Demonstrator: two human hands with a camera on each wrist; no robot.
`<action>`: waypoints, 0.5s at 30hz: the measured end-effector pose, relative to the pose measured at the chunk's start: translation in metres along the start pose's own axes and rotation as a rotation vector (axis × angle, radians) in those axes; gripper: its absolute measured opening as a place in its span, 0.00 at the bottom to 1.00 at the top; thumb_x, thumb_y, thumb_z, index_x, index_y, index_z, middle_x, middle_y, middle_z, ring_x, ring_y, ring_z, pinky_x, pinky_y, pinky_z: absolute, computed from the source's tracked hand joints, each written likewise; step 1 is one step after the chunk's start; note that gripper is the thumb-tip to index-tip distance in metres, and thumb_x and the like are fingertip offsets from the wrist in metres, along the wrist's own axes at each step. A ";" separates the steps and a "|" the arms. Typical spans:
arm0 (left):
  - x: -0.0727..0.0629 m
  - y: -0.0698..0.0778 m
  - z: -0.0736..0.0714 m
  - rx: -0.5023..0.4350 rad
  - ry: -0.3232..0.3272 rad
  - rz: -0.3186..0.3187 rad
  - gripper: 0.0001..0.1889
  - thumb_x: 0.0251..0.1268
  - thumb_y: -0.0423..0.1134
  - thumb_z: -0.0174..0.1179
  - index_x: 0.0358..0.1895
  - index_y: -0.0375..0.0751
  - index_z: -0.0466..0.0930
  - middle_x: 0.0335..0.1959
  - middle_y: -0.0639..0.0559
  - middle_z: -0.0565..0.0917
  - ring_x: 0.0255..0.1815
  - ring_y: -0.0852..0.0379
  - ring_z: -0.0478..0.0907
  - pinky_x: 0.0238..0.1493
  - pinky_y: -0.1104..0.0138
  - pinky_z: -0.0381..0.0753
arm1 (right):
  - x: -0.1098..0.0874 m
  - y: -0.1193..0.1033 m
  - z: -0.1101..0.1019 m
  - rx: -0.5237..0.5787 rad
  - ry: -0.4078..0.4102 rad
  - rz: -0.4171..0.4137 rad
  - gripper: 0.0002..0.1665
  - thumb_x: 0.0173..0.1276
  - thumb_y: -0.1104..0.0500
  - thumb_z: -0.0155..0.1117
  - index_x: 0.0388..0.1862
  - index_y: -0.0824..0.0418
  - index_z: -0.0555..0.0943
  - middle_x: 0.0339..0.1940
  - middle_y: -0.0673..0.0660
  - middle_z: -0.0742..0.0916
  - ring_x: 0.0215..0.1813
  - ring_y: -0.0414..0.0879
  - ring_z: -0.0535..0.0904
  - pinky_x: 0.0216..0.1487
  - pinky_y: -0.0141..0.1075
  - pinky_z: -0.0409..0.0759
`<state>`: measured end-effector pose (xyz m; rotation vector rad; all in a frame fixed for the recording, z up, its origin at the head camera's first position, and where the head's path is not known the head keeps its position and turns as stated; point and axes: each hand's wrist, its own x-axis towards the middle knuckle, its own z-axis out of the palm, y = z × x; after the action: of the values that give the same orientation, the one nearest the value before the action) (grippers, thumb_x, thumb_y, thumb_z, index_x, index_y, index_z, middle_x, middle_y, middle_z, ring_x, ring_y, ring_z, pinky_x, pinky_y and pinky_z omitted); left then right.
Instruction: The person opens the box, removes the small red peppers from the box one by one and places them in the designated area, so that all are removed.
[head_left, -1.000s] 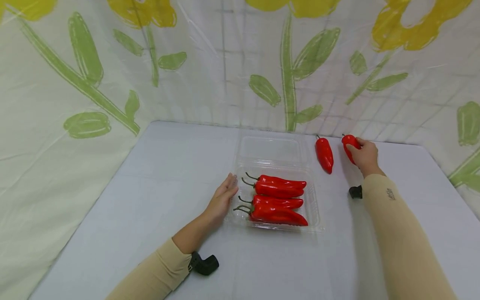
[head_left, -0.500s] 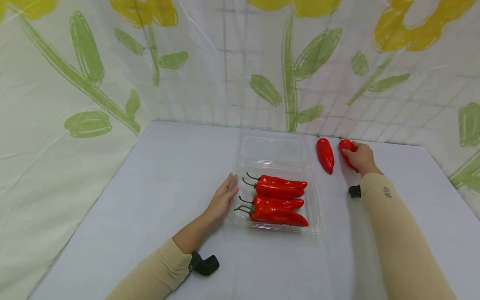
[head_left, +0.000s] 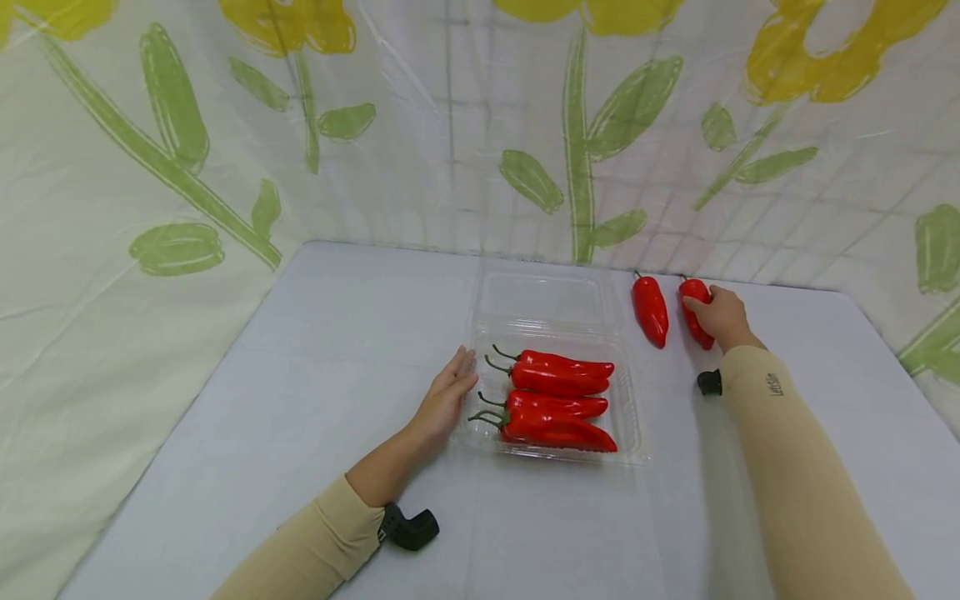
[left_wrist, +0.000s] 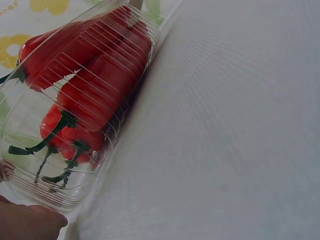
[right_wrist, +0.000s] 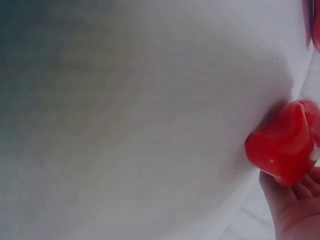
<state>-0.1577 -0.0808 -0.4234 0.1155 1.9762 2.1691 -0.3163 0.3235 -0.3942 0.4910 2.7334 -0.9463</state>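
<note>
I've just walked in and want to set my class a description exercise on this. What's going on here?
A person is handling red peppers. The right hand grips one pepper near the table's far edge, and a second pepper lies just left of it. The left hand rests against the left side of a clear box. Four peppers lie inside, and its lid stands open.

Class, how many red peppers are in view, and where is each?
6. In the box, far to near: first pepper, second, third, fourth. Right of it, a fifth lies on the table; farther right, the right hand grips a sixth. None looks hidden.
</note>
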 end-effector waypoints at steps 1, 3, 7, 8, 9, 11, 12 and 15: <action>0.000 0.000 0.000 -0.001 0.001 0.000 0.32 0.70 0.31 0.39 0.72 0.28 0.36 0.74 0.36 0.46 0.76 0.43 0.41 0.75 0.53 0.39 | 0.000 0.000 0.000 -0.003 0.006 0.002 0.45 0.72 0.44 0.43 0.73 0.70 0.39 0.70 0.75 0.57 0.68 0.68 0.55 0.65 0.58 0.65; 0.000 0.000 0.001 -0.003 0.005 -0.005 0.32 0.70 0.31 0.39 0.72 0.29 0.37 0.75 0.37 0.47 0.76 0.44 0.41 0.75 0.53 0.39 | -0.001 -0.001 -0.002 -0.009 0.018 0.005 0.47 0.72 0.42 0.41 0.73 0.70 0.37 0.71 0.75 0.54 0.70 0.69 0.52 0.65 0.59 0.63; 0.001 0.000 0.001 -0.008 0.005 -0.011 0.32 0.70 0.31 0.39 0.73 0.29 0.37 0.75 0.37 0.47 0.76 0.44 0.41 0.75 0.53 0.39 | -0.007 -0.004 -0.006 0.010 0.036 0.001 0.48 0.71 0.41 0.41 0.73 0.68 0.35 0.73 0.73 0.50 0.72 0.69 0.48 0.66 0.61 0.60; 0.001 0.000 0.001 -0.005 0.005 -0.010 0.32 0.70 0.32 0.39 0.73 0.29 0.37 0.75 0.37 0.47 0.76 0.44 0.41 0.75 0.53 0.39 | -0.008 -0.006 -0.007 0.014 0.041 -0.005 0.48 0.71 0.41 0.41 0.73 0.68 0.35 0.74 0.73 0.49 0.72 0.69 0.48 0.66 0.61 0.60; 0.001 0.000 0.001 -0.004 0.006 -0.010 0.32 0.70 0.32 0.39 0.73 0.29 0.37 0.75 0.37 0.47 0.76 0.44 0.41 0.75 0.53 0.39 | -0.010 -0.007 -0.008 0.018 0.045 -0.013 0.48 0.71 0.41 0.41 0.74 0.67 0.35 0.74 0.72 0.49 0.73 0.69 0.47 0.66 0.62 0.60; 0.001 0.000 0.001 -0.007 0.007 -0.010 0.32 0.70 0.32 0.39 0.73 0.29 0.37 0.75 0.37 0.47 0.76 0.44 0.41 0.75 0.53 0.39 | -0.013 -0.010 -0.011 0.023 0.049 -0.029 0.48 0.71 0.42 0.43 0.74 0.66 0.35 0.74 0.72 0.49 0.73 0.69 0.47 0.65 0.62 0.60; 0.002 0.000 0.001 -0.004 0.005 -0.009 0.32 0.70 0.32 0.39 0.73 0.29 0.37 0.75 0.37 0.47 0.76 0.44 0.41 0.75 0.53 0.39 | -0.015 -0.012 -0.012 0.023 0.052 -0.042 0.48 0.70 0.42 0.44 0.74 0.65 0.35 0.74 0.72 0.49 0.73 0.69 0.48 0.65 0.62 0.60; 0.002 0.000 0.001 -0.016 0.003 -0.012 0.32 0.70 0.31 0.39 0.73 0.29 0.36 0.75 0.37 0.46 0.76 0.44 0.41 0.75 0.53 0.39 | -0.019 -0.017 -0.015 0.020 0.055 -0.083 0.48 0.70 0.43 0.47 0.75 0.64 0.37 0.74 0.72 0.49 0.72 0.70 0.48 0.64 0.61 0.61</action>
<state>-0.1592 -0.0790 -0.4238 0.0983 1.9556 2.1784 -0.3062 0.3159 -0.3669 0.4164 2.8161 -0.9944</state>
